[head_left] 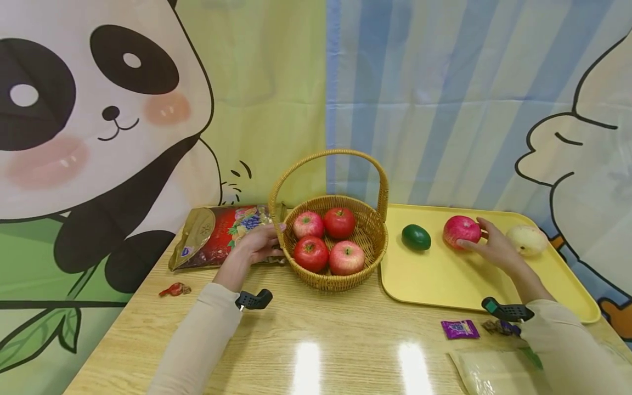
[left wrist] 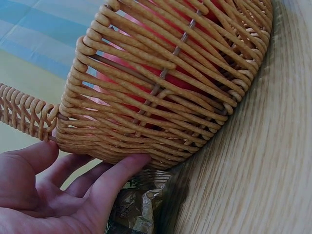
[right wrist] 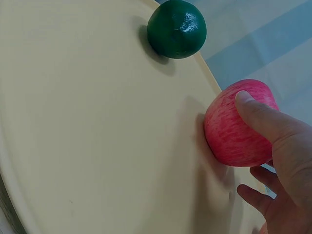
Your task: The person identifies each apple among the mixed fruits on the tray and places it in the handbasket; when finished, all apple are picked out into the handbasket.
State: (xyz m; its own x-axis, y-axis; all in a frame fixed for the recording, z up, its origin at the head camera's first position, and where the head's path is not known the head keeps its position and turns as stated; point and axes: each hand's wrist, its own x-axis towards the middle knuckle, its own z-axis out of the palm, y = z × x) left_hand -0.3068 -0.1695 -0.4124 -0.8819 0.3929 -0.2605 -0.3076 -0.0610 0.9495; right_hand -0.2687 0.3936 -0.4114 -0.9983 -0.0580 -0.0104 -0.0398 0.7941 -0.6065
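My left hand (head_left: 263, 241) rests against the left side of a wicker basket (head_left: 328, 282). In the left wrist view its thumb touches the foot of the handle (left wrist: 29, 114), while the other fingers lie against the outer weave, partly hidden behind it. Several red and pink apples (head_left: 347, 258) sit inside the basket. Over the yellow tray (head_left: 429, 291), my right hand (head_left: 496, 249) holds a pink-red apple (right wrist: 239, 131), thumb on the near side and fingers behind. Left of this apple lies a dark green oval fruit (head_left: 416, 237); right of my hand is a pale yellow fruit (head_left: 527, 240).
A red and gold bag (head_left: 217, 236) lies behind my left hand. A red-wrapped candy (head_left: 174, 289) is at the left; a purple packet (head_left: 460, 329) and another candy (head_left: 496, 327) lie before the tray. A clear plastic packet (head_left: 498, 370) sits beside my right sleeve.
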